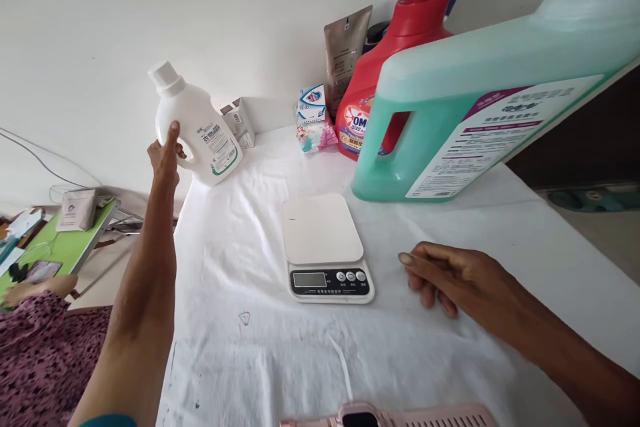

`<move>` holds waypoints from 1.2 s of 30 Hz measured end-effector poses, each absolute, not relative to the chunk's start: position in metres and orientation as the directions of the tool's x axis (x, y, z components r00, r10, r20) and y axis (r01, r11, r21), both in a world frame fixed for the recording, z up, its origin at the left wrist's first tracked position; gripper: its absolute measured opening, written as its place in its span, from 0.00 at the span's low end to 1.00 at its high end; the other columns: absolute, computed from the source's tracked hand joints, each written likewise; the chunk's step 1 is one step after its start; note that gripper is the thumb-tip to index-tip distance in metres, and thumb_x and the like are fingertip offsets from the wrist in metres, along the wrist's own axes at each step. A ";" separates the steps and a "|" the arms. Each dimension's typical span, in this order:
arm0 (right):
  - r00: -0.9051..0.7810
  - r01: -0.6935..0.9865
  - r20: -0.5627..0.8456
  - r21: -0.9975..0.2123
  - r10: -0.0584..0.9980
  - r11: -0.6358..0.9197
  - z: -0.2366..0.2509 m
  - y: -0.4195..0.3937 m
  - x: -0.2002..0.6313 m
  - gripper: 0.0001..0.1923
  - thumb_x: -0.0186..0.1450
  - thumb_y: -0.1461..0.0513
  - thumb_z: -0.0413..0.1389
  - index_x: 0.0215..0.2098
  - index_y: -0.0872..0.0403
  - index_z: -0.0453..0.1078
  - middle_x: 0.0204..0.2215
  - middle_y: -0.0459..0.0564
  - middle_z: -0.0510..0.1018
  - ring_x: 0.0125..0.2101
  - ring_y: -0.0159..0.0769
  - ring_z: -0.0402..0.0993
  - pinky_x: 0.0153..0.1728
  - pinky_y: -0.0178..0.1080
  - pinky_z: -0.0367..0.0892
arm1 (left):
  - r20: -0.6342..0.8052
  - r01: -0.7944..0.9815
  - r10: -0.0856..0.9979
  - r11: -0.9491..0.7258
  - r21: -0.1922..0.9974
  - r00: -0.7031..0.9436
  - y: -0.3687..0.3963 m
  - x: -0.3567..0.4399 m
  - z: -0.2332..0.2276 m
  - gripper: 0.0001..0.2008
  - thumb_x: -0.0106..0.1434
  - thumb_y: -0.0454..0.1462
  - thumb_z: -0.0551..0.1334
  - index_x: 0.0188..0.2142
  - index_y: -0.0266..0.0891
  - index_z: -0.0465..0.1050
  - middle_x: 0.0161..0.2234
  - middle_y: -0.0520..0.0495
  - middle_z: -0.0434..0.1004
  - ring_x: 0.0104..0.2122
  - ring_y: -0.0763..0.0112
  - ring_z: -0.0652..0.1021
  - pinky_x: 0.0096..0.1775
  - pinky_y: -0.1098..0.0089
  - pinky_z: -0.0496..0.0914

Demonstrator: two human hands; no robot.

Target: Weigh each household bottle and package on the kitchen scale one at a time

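A bench (260, 360) draped in white cloth filled most of the view, set against a pale wall. Largest on it was a green jug (450, 127) at the right, tilted, with a white and purple label and a moulded handle. Behind it stood a red bottle (367, 103) with a clear cap, and behind that a brown tube (345, 53) leaned upright at the wall. At the far left edge of the bench, the left hand (166, 157) was closed around the handle of a white bottle (200, 127), thumb up against its side; the bottle was tipped, its cap pointing up and left, and whether its base touched the cloth could not be told. A white scale (323, 240) lay in the middle of the bench, its plate bare and its display facing the person. The right hand (450, 277) rested on the cloth just right of the scale, fingers loosely curled and holding nothing. Small boxes (313, 113) sat by the wall between the white bottle and the red one.
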State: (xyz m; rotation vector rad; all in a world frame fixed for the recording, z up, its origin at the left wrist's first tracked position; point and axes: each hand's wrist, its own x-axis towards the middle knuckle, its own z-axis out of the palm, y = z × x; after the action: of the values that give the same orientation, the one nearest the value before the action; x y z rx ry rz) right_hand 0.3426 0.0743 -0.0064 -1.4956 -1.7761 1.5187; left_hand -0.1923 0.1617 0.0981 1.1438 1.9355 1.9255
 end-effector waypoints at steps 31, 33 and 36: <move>-0.165 0.238 0.127 -0.957 0.978 0.165 -0.012 0.088 0.303 0.13 0.65 0.51 0.55 0.31 0.52 0.69 0.24 0.44 0.74 0.17 0.31 0.71 0.26 0.35 0.66 | 0.349 0.227 0.427 -0.311 0.923 -0.834 -0.087 -0.020 0.134 0.27 0.45 0.46 0.76 0.18 0.41 0.56 0.13 0.62 0.52 0.15 0.84 0.54 0.20 0.74 0.53; -0.173 0.240 0.137 -0.955 0.975 0.176 -0.015 0.089 0.303 0.13 0.65 0.51 0.55 0.30 0.52 0.69 0.24 0.44 0.74 0.17 0.31 0.71 0.26 0.35 0.66 | 0.352 0.204 0.477 -0.335 0.920 -0.805 -0.078 -0.008 0.139 0.30 0.44 0.51 0.77 0.17 0.42 0.56 0.12 0.63 0.52 0.14 0.84 0.54 0.21 0.74 0.55; -0.184 0.232 0.134 -0.957 0.974 0.175 -0.018 0.091 0.303 0.12 0.65 0.52 0.54 0.30 0.51 0.68 0.24 0.43 0.74 0.17 0.31 0.71 0.25 0.35 0.66 | 0.361 0.167 0.545 -0.372 0.913 -0.756 -0.056 0.011 0.143 0.33 0.42 0.55 0.78 0.18 0.42 0.55 0.12 0.63 0.51 0.14 0.84 0.54 0.20 0.74 0.54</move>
State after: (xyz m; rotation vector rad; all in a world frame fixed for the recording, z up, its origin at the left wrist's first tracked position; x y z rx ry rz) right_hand 0.3027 0.0910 -0.0175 -1.1836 -1.5881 1.0816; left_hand 0.0111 -0.0561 0.1433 0.9508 1.5932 2.2193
